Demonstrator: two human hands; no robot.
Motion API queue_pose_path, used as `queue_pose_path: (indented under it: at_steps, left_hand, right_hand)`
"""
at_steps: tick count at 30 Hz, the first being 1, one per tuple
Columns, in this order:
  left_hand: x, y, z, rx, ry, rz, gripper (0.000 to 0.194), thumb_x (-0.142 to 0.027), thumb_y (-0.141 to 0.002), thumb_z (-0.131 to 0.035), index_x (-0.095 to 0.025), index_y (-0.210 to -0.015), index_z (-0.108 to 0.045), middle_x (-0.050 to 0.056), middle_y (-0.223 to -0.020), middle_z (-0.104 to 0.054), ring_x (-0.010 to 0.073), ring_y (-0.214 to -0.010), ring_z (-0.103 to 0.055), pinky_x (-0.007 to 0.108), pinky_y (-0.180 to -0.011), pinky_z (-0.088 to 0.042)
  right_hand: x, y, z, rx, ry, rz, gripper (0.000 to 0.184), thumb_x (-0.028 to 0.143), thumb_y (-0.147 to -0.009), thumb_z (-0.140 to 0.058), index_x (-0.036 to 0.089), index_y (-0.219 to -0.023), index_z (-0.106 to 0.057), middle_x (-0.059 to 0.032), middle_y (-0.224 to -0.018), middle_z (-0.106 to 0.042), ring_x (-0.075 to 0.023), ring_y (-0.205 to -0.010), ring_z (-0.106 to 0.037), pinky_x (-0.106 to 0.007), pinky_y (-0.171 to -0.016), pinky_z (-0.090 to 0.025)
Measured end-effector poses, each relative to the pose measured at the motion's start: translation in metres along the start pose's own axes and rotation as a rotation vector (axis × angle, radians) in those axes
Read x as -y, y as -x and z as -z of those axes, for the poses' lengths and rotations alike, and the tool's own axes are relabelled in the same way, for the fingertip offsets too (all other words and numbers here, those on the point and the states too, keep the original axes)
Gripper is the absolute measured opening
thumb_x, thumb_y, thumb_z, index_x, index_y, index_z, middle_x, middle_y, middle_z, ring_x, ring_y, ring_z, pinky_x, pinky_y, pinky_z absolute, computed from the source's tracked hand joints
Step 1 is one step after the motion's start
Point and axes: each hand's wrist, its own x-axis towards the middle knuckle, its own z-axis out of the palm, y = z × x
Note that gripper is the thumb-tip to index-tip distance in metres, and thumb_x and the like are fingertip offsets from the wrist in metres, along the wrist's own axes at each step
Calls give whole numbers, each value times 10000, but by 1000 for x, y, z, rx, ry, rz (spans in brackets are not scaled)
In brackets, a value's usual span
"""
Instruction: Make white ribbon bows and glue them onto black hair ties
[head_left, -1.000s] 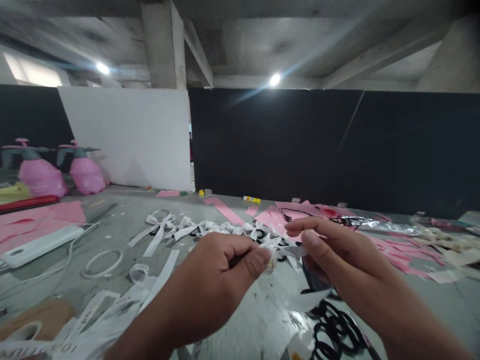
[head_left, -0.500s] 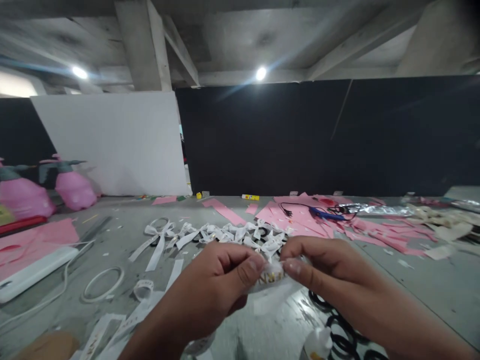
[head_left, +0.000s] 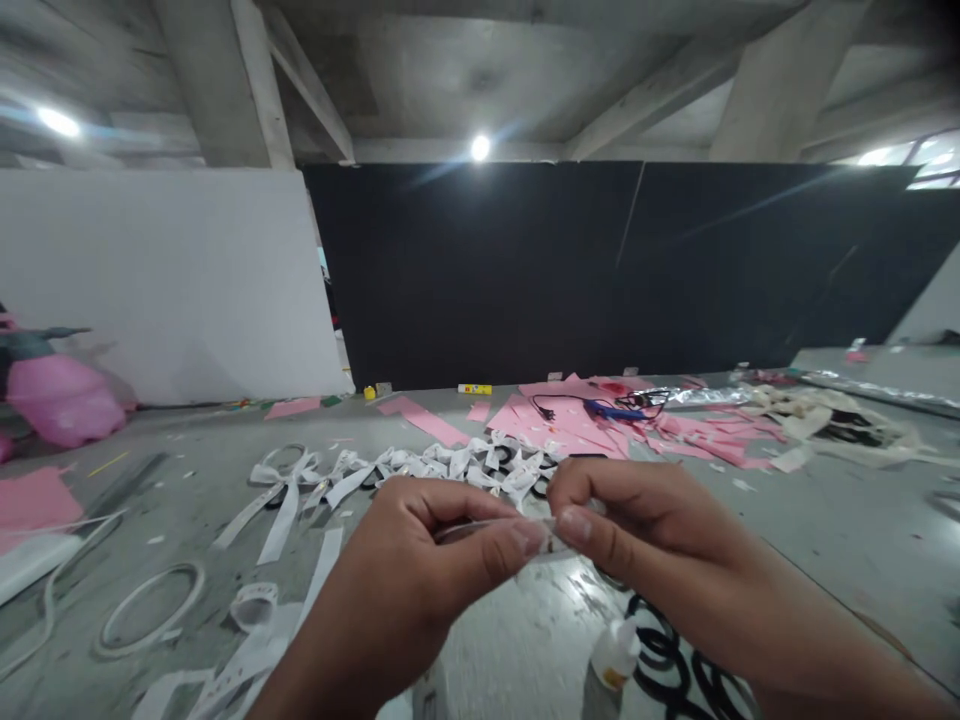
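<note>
While working low over the grey surface (head_left: 825, 560), had the pink paper scraps (head_left: 585, 420) at 1 o'clock and the row of white bows (head_left: 420, 465) at 12 o'clock, both apart from the hands. Closed the left hand (head_left: 420, 580) and the right hand (head_left: 652, 540), thumb against forefinger, on the small ribbon piece (head_left: 546, 545) at the centre, held above the surface. Did not touch the black rings (head_left: 675, 660) or the glue bottle (head_left: 616, 652) at 5 o'clock. Probably needed a firm, even pinch from both sides, with fingertips close together, so as not to let the thin strip twist or slip.
</note>
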Motion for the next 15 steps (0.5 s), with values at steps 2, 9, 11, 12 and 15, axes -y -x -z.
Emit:
queue_pose_path:
  at_steps: [2,9,11,12,15]
  left_hand:
    - [0,1,-2,-13,-34,-31,218,-371,-698,-745,-166,-638,-699,-64,-476,-393,57,-475,-259,211,-460,-235]
    - [0,4,-10,47,50,-62,294,-447,-766,-675,-168,-674,-664,-87,-425,-316,45,-411,-216,199,-412,-183]
    - [0,6,-11,68,93,-65,303,-468,-788,-646,-174,-711,-645,-94,-416,-312,43,-386,-204,195,-386,-158]
    - [1,7,-12,78,103,-61,309,-479,-795,-636,-177,-728,-635,-95,-417,-319,43,-377,-203,195,-374,-146]
    - [2,7,-13,101,94,-51,326,-505,-817,-603,-182,-771,-608,-95,-426,-342,45,-365,-222,192,-355,-141]
  right_hand:
    - [-2,1,0,-20,16,10,334,428,-940,-522,196,-701,-536,36,-610,-443,-102,-560,-378,-218,-484,-297]
    - [-5,7,11,-68,21,28,324,438,-929,-539,198,-710,-549,32,-635,-455,-107,-586,-399,-223,-507,-326]
    - [-5,6,15,-76,31,45,327,437,-923,-549,196,-703,-555,27,-644,-465,-110,-596,-405,-227,-515,-330]
    - [-5,6,16,-77,35,48,329,439,-921,-550,195,-701,-558,26,-645,-466,-111,-595,-404,-230,-513,-329]
    - [-6,4,18,-77,54,56,330,444,-919,-552,192,-706,-571,25,-638,-471,-114,-588,-402,-236,-507,-321]
